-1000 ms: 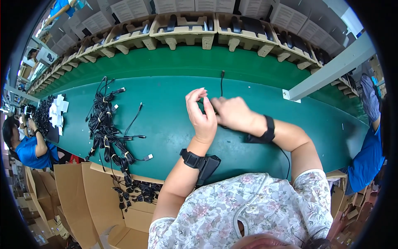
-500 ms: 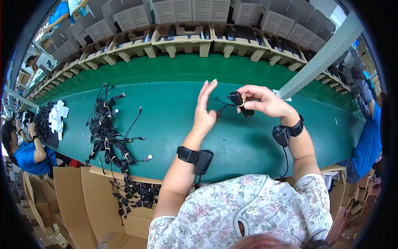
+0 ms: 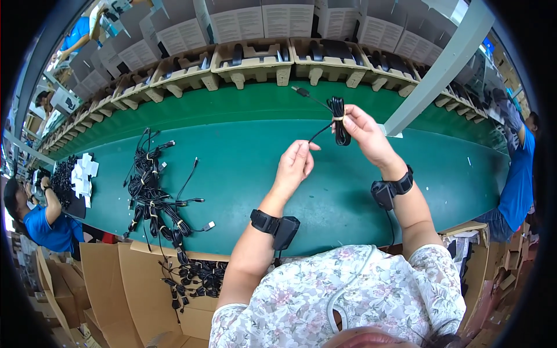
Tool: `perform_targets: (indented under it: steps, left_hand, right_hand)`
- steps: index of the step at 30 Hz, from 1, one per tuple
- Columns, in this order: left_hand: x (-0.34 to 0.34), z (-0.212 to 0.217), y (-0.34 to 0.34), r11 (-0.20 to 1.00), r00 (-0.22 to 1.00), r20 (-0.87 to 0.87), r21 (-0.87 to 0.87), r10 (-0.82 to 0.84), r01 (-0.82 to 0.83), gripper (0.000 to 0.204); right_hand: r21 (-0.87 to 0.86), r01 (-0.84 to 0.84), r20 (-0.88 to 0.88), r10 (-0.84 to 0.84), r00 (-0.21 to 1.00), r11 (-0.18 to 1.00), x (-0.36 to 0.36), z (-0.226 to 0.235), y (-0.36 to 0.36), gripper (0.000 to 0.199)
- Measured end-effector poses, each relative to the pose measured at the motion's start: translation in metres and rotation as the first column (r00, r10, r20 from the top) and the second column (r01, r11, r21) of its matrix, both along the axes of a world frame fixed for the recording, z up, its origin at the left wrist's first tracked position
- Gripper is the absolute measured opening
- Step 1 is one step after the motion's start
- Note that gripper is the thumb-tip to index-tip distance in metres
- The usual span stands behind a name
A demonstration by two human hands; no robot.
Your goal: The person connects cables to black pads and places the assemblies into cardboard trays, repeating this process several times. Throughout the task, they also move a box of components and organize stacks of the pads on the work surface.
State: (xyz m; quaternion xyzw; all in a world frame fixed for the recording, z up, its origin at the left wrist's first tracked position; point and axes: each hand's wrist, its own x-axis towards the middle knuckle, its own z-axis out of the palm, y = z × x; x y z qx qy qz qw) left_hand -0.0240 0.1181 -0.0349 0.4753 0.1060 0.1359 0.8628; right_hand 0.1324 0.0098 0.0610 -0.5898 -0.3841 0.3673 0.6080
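A coiled black USB cable (image 3: pixel 341 134), bound with a pale tie, hangs from the closed fingers of my right hand (image 3: pixel 368 133). One loose end with its plug (image 3: pixel 301 91) sticks out to the upper left. The other end runs down to my left hand (image 3: pixel 295 165), whose fingers are pinched around it; its tip is hidden there. To the left, a heap of similar bundled cables (image 3: pixel 152 188) lies on the green table (image 3: pixel 255 151) and trails over its near edge.
Pulp trays (image 3: pixel 249 72) with dark devices stand in a row along the back, below grey printed boxes. A grey post (image 3: pixel 438 69) rises at the right. An open cardboard box (image 3: pixel 139 278) holding more cables is below the table edge. Co-workers in blue sit at both sides.
My left hand has gone from outstretched fingers to a pinch on the cable's end. My right hand has moved slightly up and left, and the coil now hangs upright.
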Motion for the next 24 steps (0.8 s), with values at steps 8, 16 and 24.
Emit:
perform_targets:
  steps: [8,16,24]
  left_hand:
    - [0.005,-0.007,-0.023,0.417,0.967,0.086,0.891,0.241,-0.183,0.013]
    - [0.001,-0.012,-0.007,0.984,0.999,-0.018,-0.175,0.039,-0.042,0.012]
    - [-0.004,0.002,-0.006,0.949,0.96,-0.041,-0.143,0.278,-0.281,0.021]
  right_hand:
    - [-0.05,-0.284,-0.307,0.256,0.917,0.957,-0.01,-0.01,-0.009,0.019]
    - [-0.188,-0.153,0.872,0.236,0.429,0.97,-0.028,-0.022,-0.005,0.026]
    - [-0.114,0.017,0.846,0.088,0.526,0.993,-0.007,-0.013,0.025,0.024]
